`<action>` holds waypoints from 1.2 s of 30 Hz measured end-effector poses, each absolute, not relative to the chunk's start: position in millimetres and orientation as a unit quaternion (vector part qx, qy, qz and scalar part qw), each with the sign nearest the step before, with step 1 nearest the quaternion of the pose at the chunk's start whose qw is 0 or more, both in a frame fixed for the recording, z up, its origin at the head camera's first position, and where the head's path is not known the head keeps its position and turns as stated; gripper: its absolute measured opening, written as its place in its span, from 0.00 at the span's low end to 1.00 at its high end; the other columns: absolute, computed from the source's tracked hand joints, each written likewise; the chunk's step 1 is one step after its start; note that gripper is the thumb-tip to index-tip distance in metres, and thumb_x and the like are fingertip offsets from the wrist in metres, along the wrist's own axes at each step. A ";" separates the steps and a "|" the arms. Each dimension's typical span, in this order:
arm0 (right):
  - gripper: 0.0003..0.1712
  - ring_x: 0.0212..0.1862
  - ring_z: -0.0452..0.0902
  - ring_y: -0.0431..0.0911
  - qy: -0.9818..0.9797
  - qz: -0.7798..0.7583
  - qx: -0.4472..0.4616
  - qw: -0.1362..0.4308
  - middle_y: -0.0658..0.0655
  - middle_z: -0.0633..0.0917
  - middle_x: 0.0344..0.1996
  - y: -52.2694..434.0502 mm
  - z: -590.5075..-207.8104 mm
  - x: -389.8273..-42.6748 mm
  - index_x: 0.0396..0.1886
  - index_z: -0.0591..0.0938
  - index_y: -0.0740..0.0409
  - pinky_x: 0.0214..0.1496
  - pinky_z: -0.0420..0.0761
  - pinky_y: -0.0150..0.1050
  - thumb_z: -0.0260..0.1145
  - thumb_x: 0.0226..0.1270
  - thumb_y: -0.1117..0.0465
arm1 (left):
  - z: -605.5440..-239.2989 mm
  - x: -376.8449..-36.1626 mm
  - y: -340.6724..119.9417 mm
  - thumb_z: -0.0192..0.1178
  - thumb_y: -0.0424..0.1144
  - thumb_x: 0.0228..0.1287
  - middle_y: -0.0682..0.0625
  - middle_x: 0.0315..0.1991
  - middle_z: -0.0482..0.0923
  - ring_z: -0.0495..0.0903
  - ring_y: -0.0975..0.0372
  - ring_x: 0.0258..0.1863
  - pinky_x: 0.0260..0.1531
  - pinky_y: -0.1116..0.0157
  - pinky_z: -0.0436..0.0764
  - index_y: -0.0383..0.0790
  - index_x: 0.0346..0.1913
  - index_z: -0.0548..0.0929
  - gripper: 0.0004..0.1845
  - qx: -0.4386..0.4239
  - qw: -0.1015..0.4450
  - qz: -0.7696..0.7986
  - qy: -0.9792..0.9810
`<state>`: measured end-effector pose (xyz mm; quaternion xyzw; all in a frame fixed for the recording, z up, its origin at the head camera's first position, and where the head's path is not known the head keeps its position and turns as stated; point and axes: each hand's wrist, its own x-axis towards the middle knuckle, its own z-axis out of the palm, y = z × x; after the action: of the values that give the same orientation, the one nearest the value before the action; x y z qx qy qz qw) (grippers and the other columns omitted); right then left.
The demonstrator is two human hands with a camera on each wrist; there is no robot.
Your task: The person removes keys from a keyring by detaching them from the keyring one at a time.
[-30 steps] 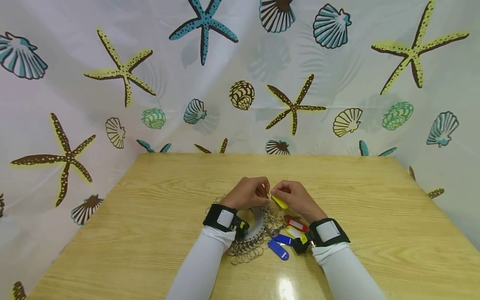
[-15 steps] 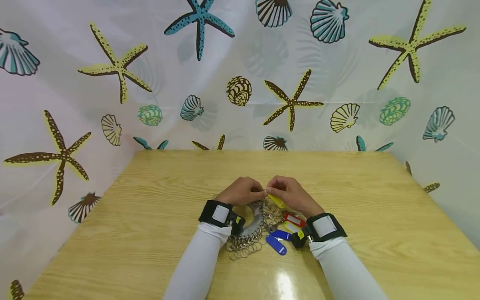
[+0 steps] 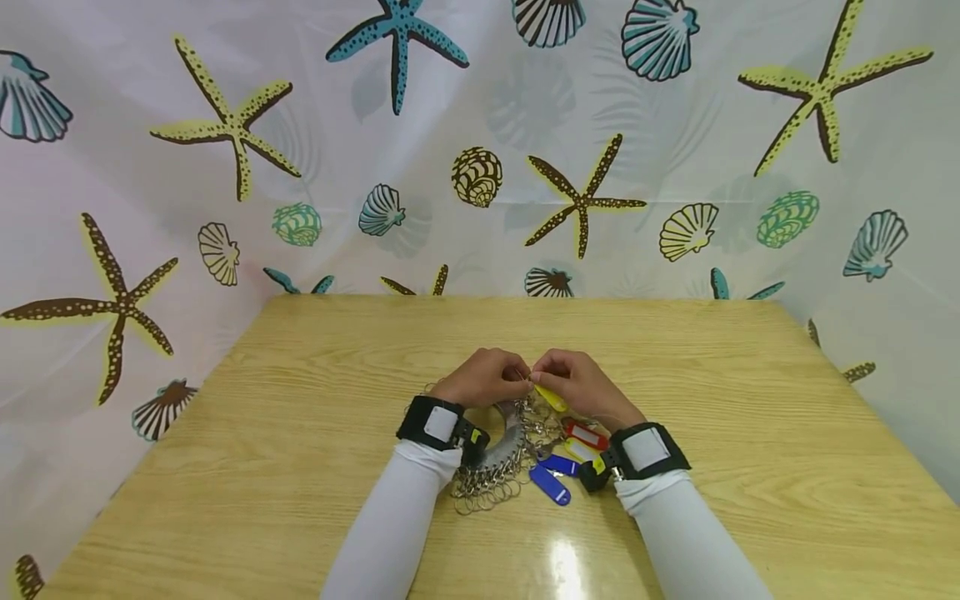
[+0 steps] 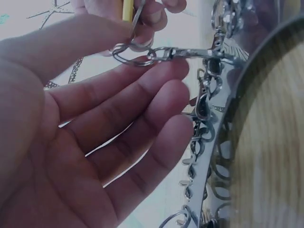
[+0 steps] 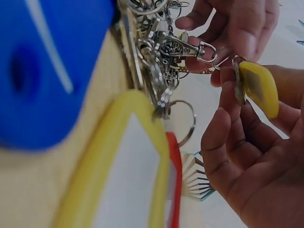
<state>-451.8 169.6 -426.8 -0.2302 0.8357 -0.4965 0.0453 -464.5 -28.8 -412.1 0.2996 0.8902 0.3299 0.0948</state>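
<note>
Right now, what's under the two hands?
Under the left hand and right hand: a ring of metal key clips and red, yellow, blue key tags. The ring's far part is covered.

Your fingertips [image 3: 525,377] meet over the heap of key rings [image 3: 495,479], which crowds the space below and behind them. Loose key tags [image 3: 558,475] block the way back toward your right wrist. Ahead of your fingers, and out to either side, the table [image 3: 675,350] gives open passage.
</note>
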 end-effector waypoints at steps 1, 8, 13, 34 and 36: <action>0.08 0.31 0.73 0.46 0.836 -0.497 -0.231 0.044 0.57 0.83 0.32 169.4 -426.5 -451.9 0.39 0.82 0.62 0.33 0.73 0.36 0.60 0.72 0.61 | -412.1 -464.6 -29.1 0.58 0.43 0.70 0.52 0.38 0.84 0.81 0.66 0.34 0.36 0.68 0.78 0.40 0.48 0.84 0.12 0.299 0.096 0.330 0.890; 0.09 0.25 0.72 0.45 0.825 -0.510 -0.237 0.062 0.58 0.81 0.25 168.0 -427.6 -451.8 0.40 0.81 0.62 0.28 0.71 0.35 0.59 0.73 0.61 | -412.7 -465.5 -31.2 0.58 0.41 0.70 0.51 0.39 0.84 0.82 0.65 0.35 0.36 0.69 0.78 0.39 0.48 0.85 0.12 0.300 0.093 0.336 0.888; 0.08 0.25 0.72 0.45 0.828 -0.506 -0.233 0.062 0.56 0.81 0.25 167.3 -429.0 -451.4 0.39 0.81 0.62 0.28 0.71 0.35 0.59 0.73 0.62 | -414.4 -466.0 -29.2 0.62 0.38 0.66 0.53 0.36 0.83 0.80 0.66 0.34 0.36 0.70 0.78 0.41 0.44 0.83 0.07 0.296 0.072 0.333 0.892; 0.10 0.29 0.76 0.46 0.834 -0.503 -0.215 0.070 0.59 0.85 0.31 168.9 -428.1 -451.9 0.43 0.81 0.62 0.30 0.74 0.36 0.60 0.73 0.59 | -415.3 -467.0 -32.9 0.56 0.43 0.71 0.52 0.39 0.84 0.81 0.66 0.34 0.36 0.68 0.78 0.40 0.48 0.85 0.13 0.308 0.105 0.341 0.882; 0.10 0.29 0.76 0.47 0.832 -0.505 -0.216 0.076 0.60 0.85 0.32 169.1 -427.7 -452.0 0.43 0.81 0.62 0.29 0.73 0.37 0.59 0.73 0.60 | -415.1 -467.9 -32.7 0.58 0.42 0.70 0.52 0.40 0.84 0.81 0.67 0.35 0.37 0.68 0.78 0.40 0.48 0.85 0.11 0.303 0.101 0.340 0.885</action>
<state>-452.0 169.1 -427.7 -0.2159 0.8325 -0.5046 0.0758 -467.9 -32.7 -415.1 0.3034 0.8845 0.3397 0.1006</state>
